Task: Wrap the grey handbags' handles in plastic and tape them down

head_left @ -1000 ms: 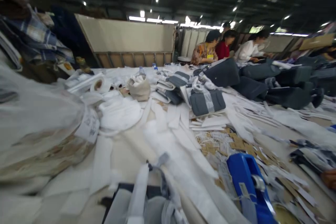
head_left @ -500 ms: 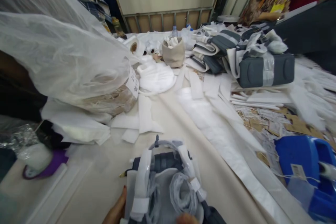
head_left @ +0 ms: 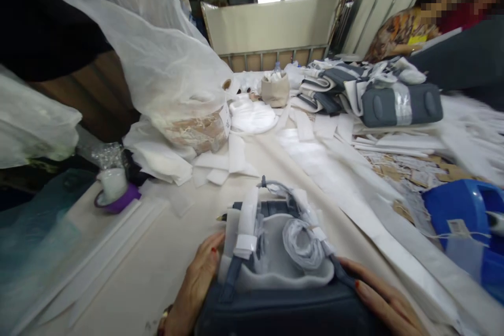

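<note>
A dark blue-grey handbag (head_left: 287, 307) is directly in front of me on the table. White foam wraps its handles (head_left: 247, 220), and a pale grey foam sheet (head_left: 275, 273) lies against it. On that sheet rests a coiled strap in clear plastic (head_left: 302, 243). My left hand (head_left: 199, 278) grips the bag's left side, the thumb toward me. The right side is held by my right hand (head_left: 384, 294), its fingers along the edge by the strap. Some fingertips of both hands are hidden behind the bag.
Left, a purple tape holder (head_left: 118, 200) stands near a plastic-wrapped bundle (head_left: 197, 134). White foam strips (head_left: 334, 184) run along the table's right side. A blue container (head_left: 452, 210) stands far right. Behind are stacked grey bags (head_left: 401, 105), a beige pouch (head_left: 274, 89) and a person (head_left: 397, 31).
The view has tilted up and turned left. More of the bag's dark front shows. My right hand, barely visible before at the bag's front, is now at its right side.
</note>
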`<state>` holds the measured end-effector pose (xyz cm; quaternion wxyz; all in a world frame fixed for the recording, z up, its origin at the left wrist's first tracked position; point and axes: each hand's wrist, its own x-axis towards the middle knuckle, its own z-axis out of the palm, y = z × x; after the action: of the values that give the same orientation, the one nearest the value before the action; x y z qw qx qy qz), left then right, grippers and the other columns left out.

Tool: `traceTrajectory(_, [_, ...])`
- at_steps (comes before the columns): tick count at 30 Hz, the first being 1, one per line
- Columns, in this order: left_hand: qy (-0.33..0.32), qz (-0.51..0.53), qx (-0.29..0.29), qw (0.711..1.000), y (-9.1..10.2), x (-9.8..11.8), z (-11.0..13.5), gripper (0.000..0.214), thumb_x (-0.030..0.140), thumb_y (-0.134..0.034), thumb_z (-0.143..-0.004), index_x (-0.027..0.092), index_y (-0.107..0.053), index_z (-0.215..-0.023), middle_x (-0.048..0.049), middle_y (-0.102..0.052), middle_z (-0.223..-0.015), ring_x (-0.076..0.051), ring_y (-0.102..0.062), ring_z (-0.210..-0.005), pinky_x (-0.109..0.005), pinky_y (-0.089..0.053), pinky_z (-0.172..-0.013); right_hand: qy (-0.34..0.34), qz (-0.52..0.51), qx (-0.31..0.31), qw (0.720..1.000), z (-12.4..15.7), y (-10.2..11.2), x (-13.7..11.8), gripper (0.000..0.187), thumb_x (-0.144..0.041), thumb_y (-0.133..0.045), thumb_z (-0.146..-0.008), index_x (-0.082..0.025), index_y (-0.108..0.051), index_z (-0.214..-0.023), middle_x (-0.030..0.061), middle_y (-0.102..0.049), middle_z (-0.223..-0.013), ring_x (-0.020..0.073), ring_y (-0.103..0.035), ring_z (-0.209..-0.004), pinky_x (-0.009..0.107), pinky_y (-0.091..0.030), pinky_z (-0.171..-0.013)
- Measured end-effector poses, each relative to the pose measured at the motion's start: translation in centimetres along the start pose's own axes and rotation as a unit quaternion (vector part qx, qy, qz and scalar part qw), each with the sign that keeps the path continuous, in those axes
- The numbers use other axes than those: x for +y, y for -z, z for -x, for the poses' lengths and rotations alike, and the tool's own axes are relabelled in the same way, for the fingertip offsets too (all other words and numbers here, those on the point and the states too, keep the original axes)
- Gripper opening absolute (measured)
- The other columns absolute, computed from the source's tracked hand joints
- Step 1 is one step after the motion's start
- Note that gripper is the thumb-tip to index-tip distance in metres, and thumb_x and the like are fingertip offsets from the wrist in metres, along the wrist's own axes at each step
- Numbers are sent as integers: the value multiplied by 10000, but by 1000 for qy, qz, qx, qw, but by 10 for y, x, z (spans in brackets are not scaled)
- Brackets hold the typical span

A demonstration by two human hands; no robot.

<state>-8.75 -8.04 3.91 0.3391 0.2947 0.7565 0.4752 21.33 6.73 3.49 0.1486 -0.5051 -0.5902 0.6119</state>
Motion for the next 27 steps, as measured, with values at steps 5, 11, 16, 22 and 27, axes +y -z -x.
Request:
traceTrajectory(5, [-92,-13,-42,995,17,10,39,567,640,-459,-792,203,-627,-1112,-91,-457,-1375,-316,-405,-1274,-416,-318,-1074,59,-90,-26,994,8,-9,-8,514,-593,-597,-733,-209,-646,-1072,49,-689,-1059,284,-598,-1020,372,-449,-899])
traceTrajectory(11, [-56,0,-59,997,1,19,54,809,523,-731,-591,171,-432,-1256,-116,-607,-1128,-328,-594,-1022,-432,-458,-924,72,-268,-86,957,5,-20,-19,146,-312,-641,-676,-168,-626,-695,-12,-641,-687,140,-553,-643,245,-417,-611])
traceTrajectory(16, [-56,89,-63,992,-5,4,51,875,487,-753,-588,194,-363,-1314,-100,-598,-1166,-313,-612,-1007,-395,-486,-884,45,-279,-139,949,-12,-23,-22,194,-177,-642,-526,-187,-545,-694,-77,-533,-508,71,-433,-429,195,-272,-438])
traceTrajectory(22, [-41,177,-35,983,-14,8,54,944,429,-787,-540,244,-350,-1356,-36,-656,-967,-306,-655,-850,-393,-538,-742,55,-251,-203,945,-28,-20,-27,366,-178,-780,-495,-149,-615,-820,-13,-661,-698,98,-568,-574,209,-370,-548])
traceTrajectory(27, [-24,198,-27,980,-18,13,56,850,439,-786,-516,233,-448,-1268,-33,-671,-974,-310,-656,-852,-378,-536,-736,64,-229,-205,949,-36,-23,-18,351,-303,-829,-510,-132,-630,-743,-8,-639,-621,131,-567,-576,254,-389,-586])
